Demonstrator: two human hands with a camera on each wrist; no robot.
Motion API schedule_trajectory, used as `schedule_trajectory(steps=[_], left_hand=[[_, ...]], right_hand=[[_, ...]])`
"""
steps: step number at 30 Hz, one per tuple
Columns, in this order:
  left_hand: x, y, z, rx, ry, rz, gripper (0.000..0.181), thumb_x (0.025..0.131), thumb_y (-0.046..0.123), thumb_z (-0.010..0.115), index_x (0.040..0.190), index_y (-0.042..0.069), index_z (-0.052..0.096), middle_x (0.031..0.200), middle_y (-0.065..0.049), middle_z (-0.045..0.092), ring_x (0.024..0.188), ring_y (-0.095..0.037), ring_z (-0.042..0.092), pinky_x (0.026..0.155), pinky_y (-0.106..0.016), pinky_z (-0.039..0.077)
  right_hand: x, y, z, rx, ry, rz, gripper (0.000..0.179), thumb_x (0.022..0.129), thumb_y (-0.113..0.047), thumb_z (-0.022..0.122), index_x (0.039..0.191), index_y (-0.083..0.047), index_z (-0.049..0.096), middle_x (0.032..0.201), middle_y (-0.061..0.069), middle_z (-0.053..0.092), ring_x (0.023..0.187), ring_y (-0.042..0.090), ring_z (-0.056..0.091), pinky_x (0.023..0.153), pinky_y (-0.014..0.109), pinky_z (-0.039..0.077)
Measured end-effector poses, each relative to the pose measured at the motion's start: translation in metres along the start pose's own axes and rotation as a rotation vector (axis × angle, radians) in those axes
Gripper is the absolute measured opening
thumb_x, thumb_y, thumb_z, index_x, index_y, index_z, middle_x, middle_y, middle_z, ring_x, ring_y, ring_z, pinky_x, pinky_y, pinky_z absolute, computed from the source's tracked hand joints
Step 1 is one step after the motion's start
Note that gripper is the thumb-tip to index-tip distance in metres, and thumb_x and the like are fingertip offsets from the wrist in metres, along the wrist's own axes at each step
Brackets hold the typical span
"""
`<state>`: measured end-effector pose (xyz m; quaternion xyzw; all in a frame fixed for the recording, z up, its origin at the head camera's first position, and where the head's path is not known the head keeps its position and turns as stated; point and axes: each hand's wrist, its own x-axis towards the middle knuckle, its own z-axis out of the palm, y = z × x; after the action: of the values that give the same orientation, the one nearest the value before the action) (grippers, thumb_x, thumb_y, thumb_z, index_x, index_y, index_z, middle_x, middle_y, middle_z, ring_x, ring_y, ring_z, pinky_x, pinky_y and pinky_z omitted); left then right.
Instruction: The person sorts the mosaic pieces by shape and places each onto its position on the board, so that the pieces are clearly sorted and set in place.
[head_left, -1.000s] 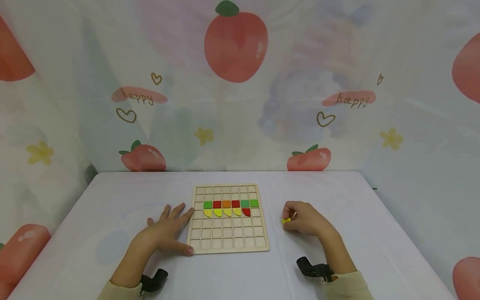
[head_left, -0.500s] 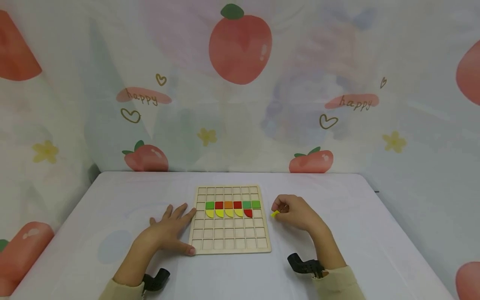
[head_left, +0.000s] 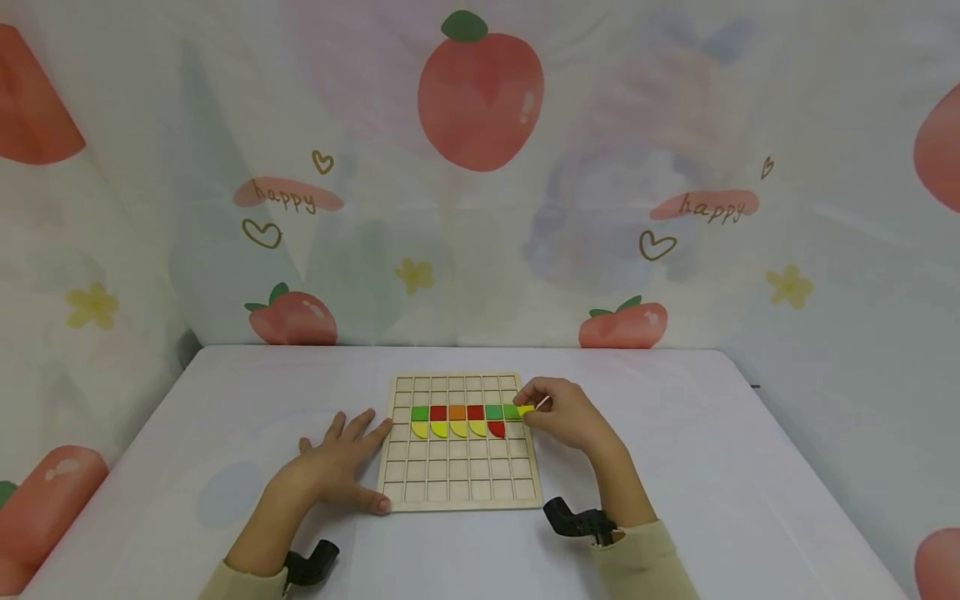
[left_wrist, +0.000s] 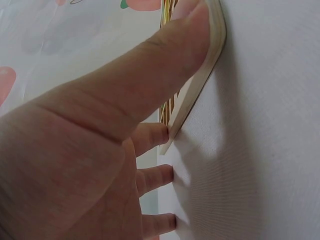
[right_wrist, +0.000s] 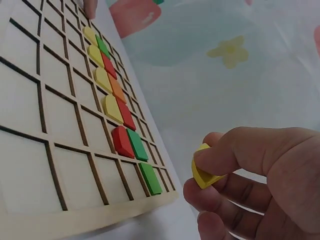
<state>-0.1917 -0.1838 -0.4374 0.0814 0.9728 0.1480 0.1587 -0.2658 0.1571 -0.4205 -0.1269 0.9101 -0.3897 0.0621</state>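
A wooden grid board lies on the table, holding a row of green, red and orange square tiles with yellow quarter-round tiles and a red quarter-round tile in the row below. My left hand is spread at the board's left side, thumb on the near left corner and a fingertip at the left edge. In the right wrist view, my right hand pinches a yellow quarter-round tile between thumb and fingers. The head view shows that hand over the board's right edge, beside the last green tile.
The white-covered table extends around the board. Behind it hangs a fruit-printed cloth. A black wrist device is on the left wrist and another black wrist device on the right.
My right hand has carried the yellow tile leftward and away from me, from the table at the right to the board's right edge. The left hand has stayed in place on the board.
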Motion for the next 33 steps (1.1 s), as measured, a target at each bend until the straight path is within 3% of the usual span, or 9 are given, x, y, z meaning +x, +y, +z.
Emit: schedule_trajectory(steps=[14,33], left_hand=[[0.0,0.0,0.0,0.002,-0.011,-0.006,0.121,0.059,0.065,0.086,0.158,0.024,0.031,0.165,-0.013,0.02,0.148,-0.054,0.007,0.096,-0.088,0.01],[-0.001,-0.001,-0.001,-0.005,-0.025,-0.001,0.121,0.06,0.064,0.087,0.158,0.023,0.03,0.166,-0.014,0.018,0.149,-0.053,0.006,0.097,-0.088,0.008]], right_hand=[[-0.001,0.002,0.013,0.004,0.017,-0.003,0.016,0.084,-0.005,0.07,0.097,-0.012,0.072,0.092,0.0,0.066,0.078,0.018,0.058,0.071,0.031,0.05],[0.0,0.002,0.023,-0.006,0.027,0.002,0.015,0.083,-0.003,0.071,0.093,-0.015,0.072,0.089,-0.002,0.066,0.079,0.016,0.058,0.072,0.03,0.051]])
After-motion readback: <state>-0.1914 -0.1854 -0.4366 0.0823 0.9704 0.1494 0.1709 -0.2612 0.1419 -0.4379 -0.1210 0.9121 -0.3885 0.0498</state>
